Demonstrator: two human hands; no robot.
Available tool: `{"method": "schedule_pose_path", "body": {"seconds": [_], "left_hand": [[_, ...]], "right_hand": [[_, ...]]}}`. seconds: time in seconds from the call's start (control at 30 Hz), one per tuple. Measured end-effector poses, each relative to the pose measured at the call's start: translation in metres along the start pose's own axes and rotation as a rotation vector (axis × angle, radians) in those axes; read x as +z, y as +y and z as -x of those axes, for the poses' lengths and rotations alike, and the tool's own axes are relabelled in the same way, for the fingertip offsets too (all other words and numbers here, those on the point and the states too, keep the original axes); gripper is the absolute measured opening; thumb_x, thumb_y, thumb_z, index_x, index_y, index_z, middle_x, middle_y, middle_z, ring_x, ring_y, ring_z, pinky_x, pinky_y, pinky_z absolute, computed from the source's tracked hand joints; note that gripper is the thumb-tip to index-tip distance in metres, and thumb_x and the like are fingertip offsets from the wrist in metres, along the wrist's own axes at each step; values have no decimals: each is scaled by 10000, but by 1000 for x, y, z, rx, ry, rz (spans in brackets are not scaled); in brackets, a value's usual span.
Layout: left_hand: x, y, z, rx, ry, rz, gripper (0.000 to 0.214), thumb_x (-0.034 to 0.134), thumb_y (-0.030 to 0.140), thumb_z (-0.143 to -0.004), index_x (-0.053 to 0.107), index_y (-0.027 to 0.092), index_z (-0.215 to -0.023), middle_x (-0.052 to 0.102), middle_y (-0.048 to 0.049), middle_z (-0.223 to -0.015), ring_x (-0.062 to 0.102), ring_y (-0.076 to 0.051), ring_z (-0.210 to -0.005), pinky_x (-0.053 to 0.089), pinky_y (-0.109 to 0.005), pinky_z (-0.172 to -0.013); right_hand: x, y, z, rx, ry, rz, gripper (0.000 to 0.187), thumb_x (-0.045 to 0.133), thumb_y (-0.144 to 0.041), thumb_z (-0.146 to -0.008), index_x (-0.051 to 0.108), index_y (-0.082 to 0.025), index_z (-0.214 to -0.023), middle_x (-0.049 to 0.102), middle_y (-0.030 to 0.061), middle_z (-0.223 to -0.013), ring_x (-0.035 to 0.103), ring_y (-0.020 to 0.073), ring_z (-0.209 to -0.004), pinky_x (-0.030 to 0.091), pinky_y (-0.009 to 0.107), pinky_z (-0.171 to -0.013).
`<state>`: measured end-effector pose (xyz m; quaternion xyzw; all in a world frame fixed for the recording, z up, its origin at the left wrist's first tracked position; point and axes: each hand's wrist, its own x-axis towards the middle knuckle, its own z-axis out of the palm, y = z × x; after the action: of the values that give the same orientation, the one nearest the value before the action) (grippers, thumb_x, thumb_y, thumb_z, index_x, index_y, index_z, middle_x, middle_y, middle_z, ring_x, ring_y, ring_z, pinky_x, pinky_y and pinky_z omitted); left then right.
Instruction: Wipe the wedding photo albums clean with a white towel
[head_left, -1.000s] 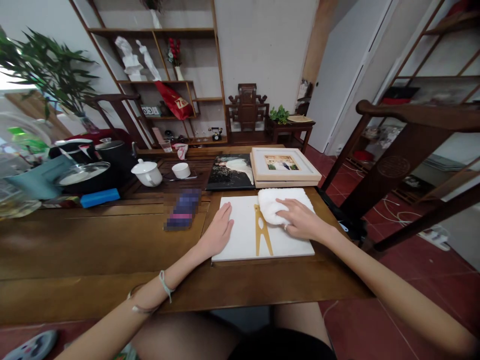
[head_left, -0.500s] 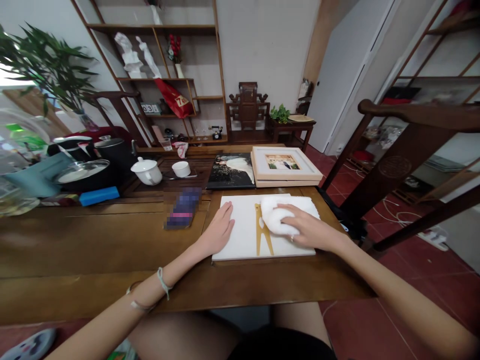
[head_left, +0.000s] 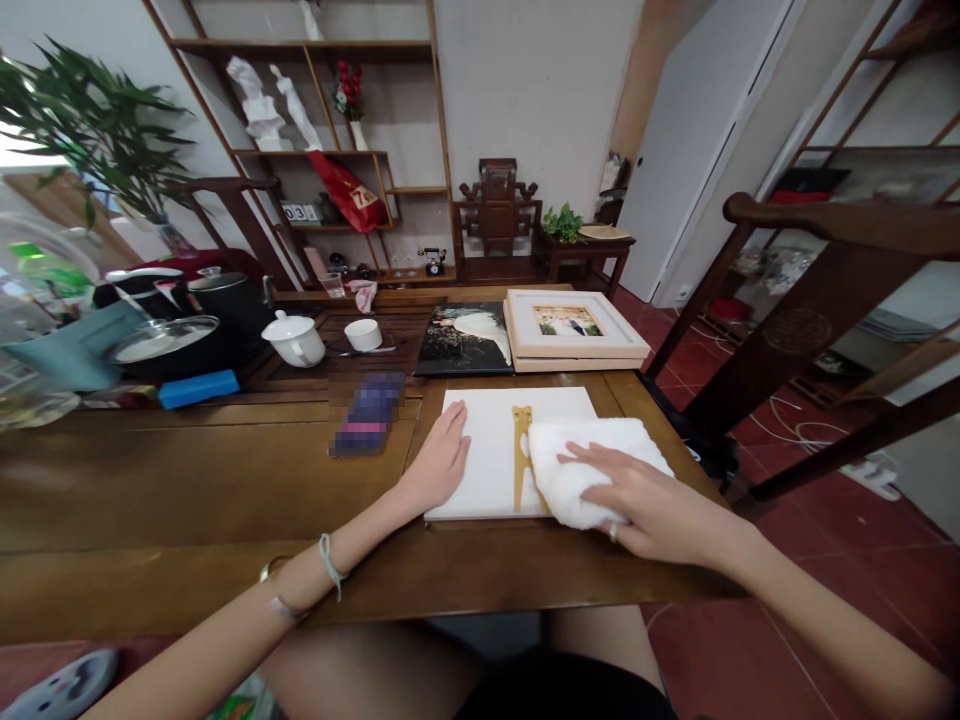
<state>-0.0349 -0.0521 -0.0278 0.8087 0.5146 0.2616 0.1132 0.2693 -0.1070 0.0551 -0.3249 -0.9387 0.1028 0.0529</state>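
Note:
A flat white album-like board [head_left: 491, 425] with a gold design [head_left: 520, 455] down its middle lies in front of me near the table's edge. My left hand [head_left: 436, 465] rests flat on the board's left side, fingers stretched out. On the right, my right hand [head_left: 649, 505] grips a bunched white towel [head_left: 589, 450], its fingers spread over the top of the cloth. The towel covers the board's lower right part and hangs past its right edge. Part of the gold design is hidden under it.
Behind the board lie a black photo album [head_left: 465, 340] and a framed photo on a box [head_left: 574, 330]. A blurred purple item [head_left: 367, 413] is left of my left hand. Farther left are a lidded white cup [head_left: 292, 338], a small white bowl [head_left: 363, 335] and a blue block [head_left: 199, 389].
My right hand has drawn the towel toward me and to the right, from the board's upper right to its lower right. The left hand stays in place.

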Motion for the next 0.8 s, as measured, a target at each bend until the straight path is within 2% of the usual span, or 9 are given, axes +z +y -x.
{"method": "schedule_pose_path", "body": {"seconds": [0.07,0.17,0.33,0.43,0.57,0.7,0.8], "left_hand": [[2,1,-1,-2,12,-5,509,261,314,-959,331,53,-1391,303,-207,-1491,241,-269,-1408,217,-472,-1156],[5,1,-6,-13,-5,-9,520,253,322,-962,312,47,-1400,279,-211,-1501,218,-274,-1415,212,-475,-1157],[5,-2,-11,3,-49,-4,525,252,334,-964,288,65,-1413,251,-203,-1516,192,-275,-1422,202,-483,-1156],[4,-3,-11,13,-66,-16,532,249,340,-964,284,56,-1413,245,-208,-1516,190,-275,-1422,199,-478,-1157],[3,-1,-11,13,-64,-22,526,243,339,-967,286,62,-1412,248,-208,-1515,185,-276,-1423,200,-493,-1153],[3,0,-11,-1,-73,-18,534,244,342,-968,289,45,-1410,244,-216,-1515,176,-276,-1426,193,-485,-1158],[2,1,-11,-7,-77,-16,539,245,338,-967,285,36,-1411,228,-213,-1521,167,-271,-1428,181,-477,-1162]], "right_hand": [[1,-3,6,-11,10,1,310,540,-59,-661,676,-177,-913,420,129,-1438,288,279,-1377,294,454,-1107],[4,15,-2,3,65,15,300,546,-79,-676,673,-167,-933,416,146,-1437,298,295,-1371,321,478,-1084],[6,61,-40,37,143,43,266,565,-142,-711,670,-159,-954,443,170,-1409,375,309,-1324,371,481,-1031],[3,74,-60,40,169,80,259,556,-148,-722,663,-142,-958,498,181,-1354,379,316,-1318,372,471,-1022],[-4,62,-61,72,101,82,276,515,-124,-722,658,-156,-956,575,166,-1257,485,318,-1220,437,447,-925],[-9,29,-31,84,-10,65,321,518,-105,-702,657,-170,-984,553,167,-1293,476,322,-1233,418,449,-949],[-14,7,-8,75,-71,37,283,534,-94,-685,666,-190,-917,535,141,-1325,445,309,-1268,395,429,-990]]}}
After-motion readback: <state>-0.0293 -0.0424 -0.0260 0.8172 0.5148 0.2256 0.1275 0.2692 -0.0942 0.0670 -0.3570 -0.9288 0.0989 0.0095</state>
